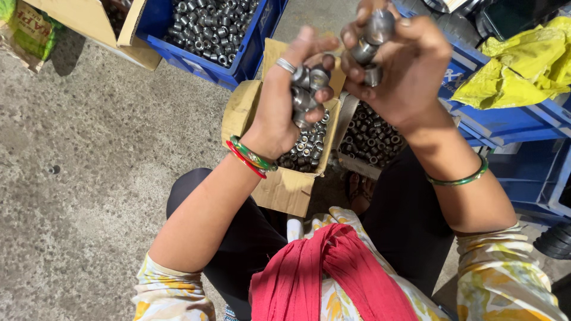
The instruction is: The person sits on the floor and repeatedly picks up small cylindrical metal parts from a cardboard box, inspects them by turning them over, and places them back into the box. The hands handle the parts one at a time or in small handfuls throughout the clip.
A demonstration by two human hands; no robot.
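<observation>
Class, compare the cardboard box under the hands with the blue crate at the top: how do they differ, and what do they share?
The cardboard box is brown with open flaps; the blue crate is rigid plastic. The box lies directly below the left hand; the crate stands farther off, partly out of frame. Both rest on the concrete floor and hold small grey metal fittings.

Workshop floor, bare concrete (89, 178), blue crates (196, 59) and cardboard boxes (285, 190) of metal fittings (217, 24)
</observation>
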